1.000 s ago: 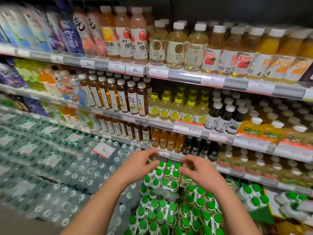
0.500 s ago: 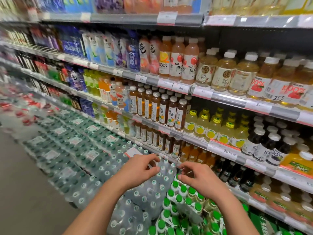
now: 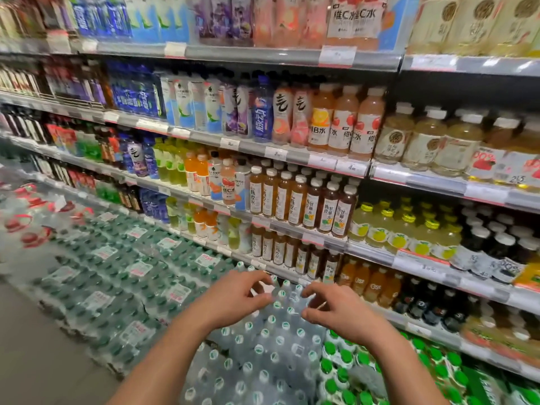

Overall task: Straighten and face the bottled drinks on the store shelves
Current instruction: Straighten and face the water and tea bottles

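Hands have shifted off the green-capped bottles [image 3: 344, 363], now at lower right, and over a wrapped pack of clear water bottles [image 3: 263, 346], suggesting the facing work is moving along the aisle. Left hand [image 3: 233, 296] and right hand [image 3: 339, 309] hover apart, fingers loosely curled, gripping nothing, while the shelved bottled drinks [image 3: 304, 200] stand beyond and above them.

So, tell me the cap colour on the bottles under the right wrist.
Bright green caps, head view.
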